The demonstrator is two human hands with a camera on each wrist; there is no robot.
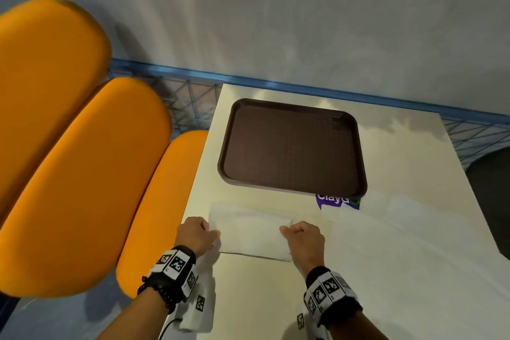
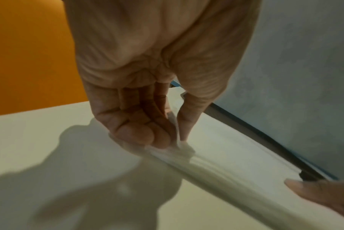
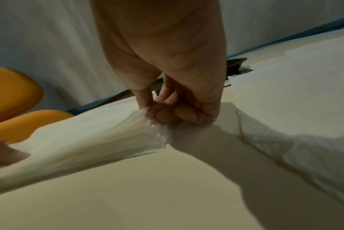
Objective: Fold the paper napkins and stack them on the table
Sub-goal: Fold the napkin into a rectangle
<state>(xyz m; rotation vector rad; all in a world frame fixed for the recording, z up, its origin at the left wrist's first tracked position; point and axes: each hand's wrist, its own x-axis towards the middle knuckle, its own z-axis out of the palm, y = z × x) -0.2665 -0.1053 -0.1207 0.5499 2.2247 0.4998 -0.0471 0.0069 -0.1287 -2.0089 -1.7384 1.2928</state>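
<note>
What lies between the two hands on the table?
The white napkin spans the gap, pinched at its ends by the left hand and right hand; the head view shows it.

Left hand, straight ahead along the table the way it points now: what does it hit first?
Most likely the brown tray. The left hand pinches the napkin at its left edge, knuckles aimed away from the person, with bare table ahead. The tray's near-left corner lies roughly on that line; depth is unclear, so it might pass just left.

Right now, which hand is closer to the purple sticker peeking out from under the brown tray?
Right. The right hand pinches the white paper napkin just below the purple sticker; the left hand grips the napkin's far end.
</note>
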